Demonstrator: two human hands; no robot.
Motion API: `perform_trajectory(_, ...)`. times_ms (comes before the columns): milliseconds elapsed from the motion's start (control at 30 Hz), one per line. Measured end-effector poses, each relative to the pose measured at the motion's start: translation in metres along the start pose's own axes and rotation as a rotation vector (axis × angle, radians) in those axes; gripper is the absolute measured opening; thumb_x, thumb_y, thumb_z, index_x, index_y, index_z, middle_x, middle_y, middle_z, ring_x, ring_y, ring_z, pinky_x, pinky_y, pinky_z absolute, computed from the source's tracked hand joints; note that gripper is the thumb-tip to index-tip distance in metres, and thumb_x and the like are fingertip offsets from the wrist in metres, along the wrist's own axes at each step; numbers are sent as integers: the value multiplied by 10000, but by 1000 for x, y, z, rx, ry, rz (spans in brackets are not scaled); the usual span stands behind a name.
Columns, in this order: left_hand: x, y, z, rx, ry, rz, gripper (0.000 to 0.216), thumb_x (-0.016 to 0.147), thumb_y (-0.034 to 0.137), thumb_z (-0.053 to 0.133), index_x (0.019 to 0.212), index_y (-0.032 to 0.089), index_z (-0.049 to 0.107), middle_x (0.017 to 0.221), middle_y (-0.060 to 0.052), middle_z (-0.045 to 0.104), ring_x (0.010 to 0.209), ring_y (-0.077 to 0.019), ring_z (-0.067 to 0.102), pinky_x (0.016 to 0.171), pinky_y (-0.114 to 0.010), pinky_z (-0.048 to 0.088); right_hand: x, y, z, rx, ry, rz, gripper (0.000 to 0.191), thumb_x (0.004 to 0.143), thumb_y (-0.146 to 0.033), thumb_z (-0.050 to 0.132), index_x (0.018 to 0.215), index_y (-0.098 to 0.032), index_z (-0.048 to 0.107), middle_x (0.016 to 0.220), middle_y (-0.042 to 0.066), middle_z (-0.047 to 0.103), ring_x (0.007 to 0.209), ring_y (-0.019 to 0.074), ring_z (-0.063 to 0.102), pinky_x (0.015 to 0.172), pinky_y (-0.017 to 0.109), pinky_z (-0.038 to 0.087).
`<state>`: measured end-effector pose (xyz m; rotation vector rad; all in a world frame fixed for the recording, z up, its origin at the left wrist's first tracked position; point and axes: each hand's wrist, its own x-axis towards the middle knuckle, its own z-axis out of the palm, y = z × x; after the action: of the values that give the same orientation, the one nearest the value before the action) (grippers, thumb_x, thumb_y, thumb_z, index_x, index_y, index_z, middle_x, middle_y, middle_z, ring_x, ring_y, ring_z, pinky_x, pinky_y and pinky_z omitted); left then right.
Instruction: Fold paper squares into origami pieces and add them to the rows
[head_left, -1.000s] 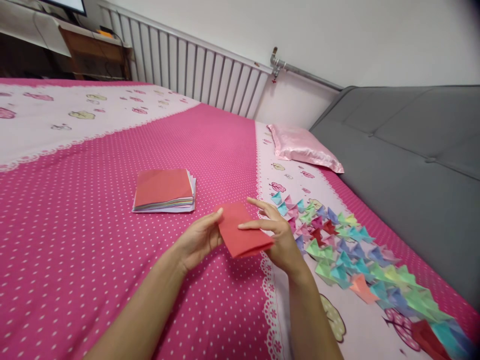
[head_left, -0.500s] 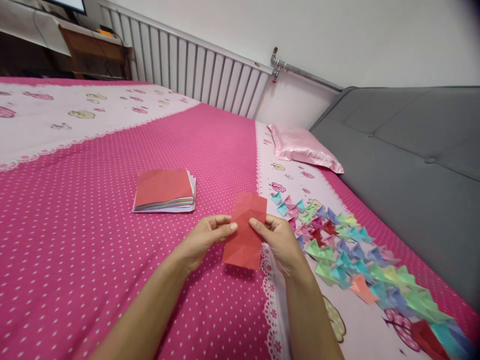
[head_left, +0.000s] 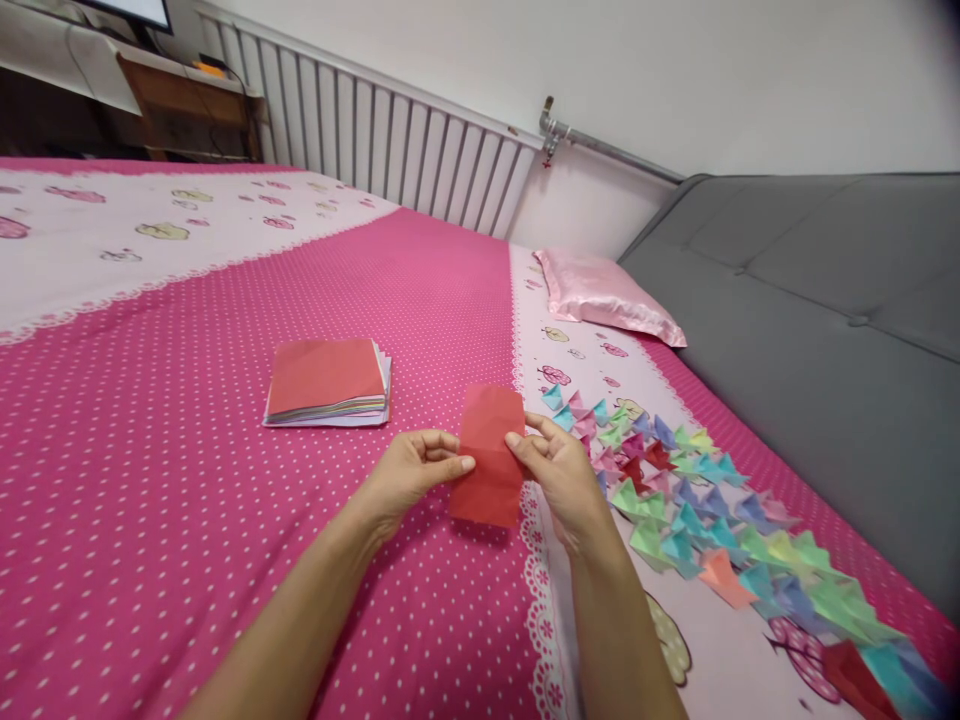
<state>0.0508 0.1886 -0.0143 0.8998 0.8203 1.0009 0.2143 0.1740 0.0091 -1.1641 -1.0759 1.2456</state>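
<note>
A red sheet of paper [head_left: 489, 480], folded to a narrow rectangle with faint creases, is held up over the bed between both hands. My left hand [head_left: 412, 475] pinches its left edge, thumb in front and fingers behind. On the opposite edge my right hand [head_left: 555, 470] grips it the same way, a little higher. To the left lies a stack of coloured paper [head_left: 326, 380] with a red sheet on top. Many small folded paper pieces [head_left: 694, 520] in green, blue, pink and red sit in rows to the right of my right hand.
The bed carries a pink dotted cover [head_left: 187, 480] with white lace-edged bands. A shiny pink pillow [head_left: 604, 295] rests against the grey padded headboard [head_left: 810, 270]. Behind stand a white radiator [head_left: 375, 120] and, at far left, a wooden desk [head_left: 187, 105] with a monitor.
The red paper has shifted slightly and its top edge has turned a little to the left. My right thumb now lies nearer the paper's right edge. The stack and folded pieces stay put.
</note>
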Motion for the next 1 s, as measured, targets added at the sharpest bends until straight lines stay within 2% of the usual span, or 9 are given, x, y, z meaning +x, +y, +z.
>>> perform_trajectory(100,1,0,2,9,58,34,216,537,228,778,645,140,612,610,-4,665,534,-90,581,560,-200,432,-1,0,-1,-55,32,-63,633,735,-325,621,1296,-182,368,540,-66,559,499,105,519,549,240,440)
perform_trajectory(167,3,-1,2,24,100,73,235,524,237,782,648,142,607,609,-2,659,537,-97,583,557,-206,438,-1,1,-2,-111,54,-115,620,755,-321,592,1317,-213,352,508,-81,524,469,95,477,528,231,422)
perform_trajectory(233,4,-2,3,39,133,121,246,518,245,782,660,144,609,622,-4,659,554,-107,590,569,-217,450,0,1,-3,-177,49,-144,524,771,-319,567,1272,-234,439,525,-66,539,474,94,467,528,233,421)
perform_trajectory(333,4,-2,4,58,145,174,238,534,254,771,686,144,624,656,-12,668,578,-115,598,592,-227,465,1,2,-4,-259,29,-157,315,772,-317,559,1059,-211,634,759,22,658,617,120,551,605,257,458)
perform_trajectory(433,3,-1,5,68,150,197,214,554,254,760,688,144,634,663,-11,670,581,-110,596,597,-224,471,1,1,-4,-216,-23,-104,290,725,-311,623,982,-184,666,915,65,680,764,164,605,693,295,486)
perform_trajectory(533,3,-1,5,89,157,226,204,561,262,753,681,142,640,657,-14,670,573,-114,592,588,-231,478,0,1,-4,-141,-86,-23,416,629,-287,716,1021,-172,642,881,70,694,787,195,630,712,330,506)
perform_trajectory(600,4,-2,5,124,175,256,203,562,268,752,684,144,647,659,-20,674,572,-124,593,581,-242,483,0,1,-4,-132,-82,-15,444,593,-276,740,1011,-163,643,863,73,698,786,207,638,714,343,512)
perform_trajectory(833,4,-3,4,256,272,338,165,558,251,751,668,154,676,644,-30,677,571,-140,588,571,-258,477,2,3,-5,-206,-57,-67,328,620,-303,716,920,-180,670,830,60,697,739,190,635,676,325,511)
perform_trajectory(1000,3,-3,5,265,286,351,148,552,235,753,649,157,674,632,-22,672,567,-130,584,565,-244,471,2,4,-6,-254,-71,-75,356,596,-311,735,916,-171,667,791,54,684,709,184,619,655,320,506)
